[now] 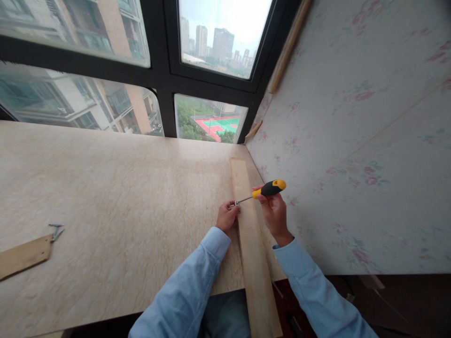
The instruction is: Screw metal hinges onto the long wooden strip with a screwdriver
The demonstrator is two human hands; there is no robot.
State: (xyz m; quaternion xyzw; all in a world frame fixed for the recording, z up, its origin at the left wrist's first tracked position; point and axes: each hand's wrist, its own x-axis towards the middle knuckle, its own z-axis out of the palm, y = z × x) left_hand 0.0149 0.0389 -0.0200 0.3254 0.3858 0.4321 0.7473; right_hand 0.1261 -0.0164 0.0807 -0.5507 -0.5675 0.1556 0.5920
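My right hand [275, 213] is wrapped round a screwdriver [269, 188] with a yellow and black handle. Its metal shaft slants down to the left, across a long pale wooden board [248, 225]. At the tip, my left hand [228, 216] pinches what looks like a small metal screw [232, 204], mostly hidden by the fingers. That hand is at the board's left edge. The board lies on the stone-patterned sill, and its near end sticks out past the front edge beside my leg.
Several loose screws [55, 231] lie at the left, by the end of a short wooden piece [26, 257]. A floral-papered wall [352, 141] rises close on the right. Dark-framed windows [162, 108] stand behind the marble-look sill [116, 202].
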